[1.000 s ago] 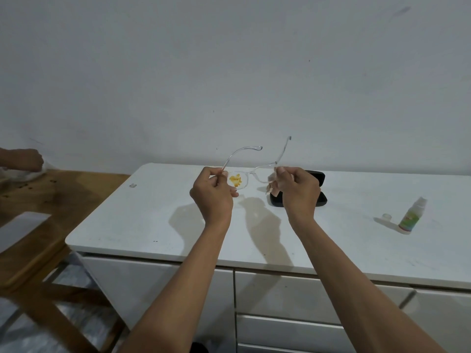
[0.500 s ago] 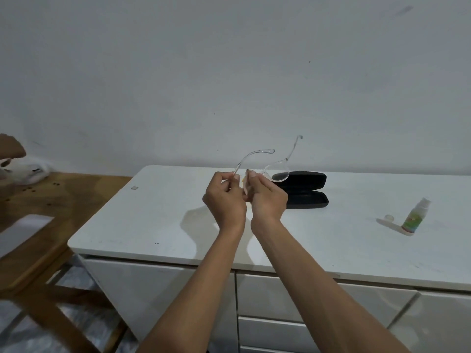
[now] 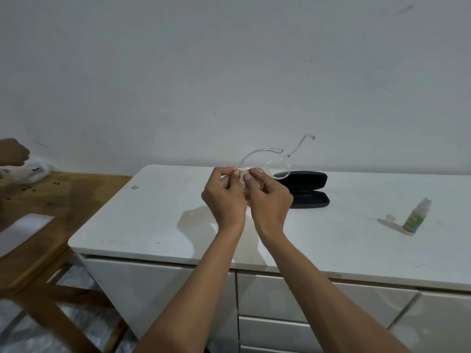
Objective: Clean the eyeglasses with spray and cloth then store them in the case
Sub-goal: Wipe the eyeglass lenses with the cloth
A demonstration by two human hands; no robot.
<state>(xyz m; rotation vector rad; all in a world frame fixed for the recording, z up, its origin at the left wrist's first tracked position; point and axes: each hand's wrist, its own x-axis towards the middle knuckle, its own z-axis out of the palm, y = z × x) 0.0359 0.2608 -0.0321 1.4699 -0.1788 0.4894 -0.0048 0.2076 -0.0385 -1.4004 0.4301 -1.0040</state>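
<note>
The clear eyeglasses (image 3: 276, 169) are up in the air, above the white cabinet top (image 3: 158, 215). Both hands hold them, close together and touching. The left hand (image 3: 225, 200) pinches the frame by one lens, with its fingers curled in tight. The right hand (image 3: 271, 202) is also curled shut, and it presses a small pale cloth (image 3: 244, 183) on that lens. The cloth is mostly hidden between the fingers. The other lens sticks out just past the right hand, and the two thin arms of the glasses point up and away.

Just behind the right hand lies a black glasses case (image 3: 309, 189), open, flat on the cabinet top. Far off to the right of the hands stands a little spray bottle (image 3: 416, 217), with its small clear cap (image 3: 390, 217) beside it.

Well off to the left of the hands is a brown wooden table (image 3: 38, 200). Another person's hand (image 3: 12, 155) is over it at the edge of the view.
</note>
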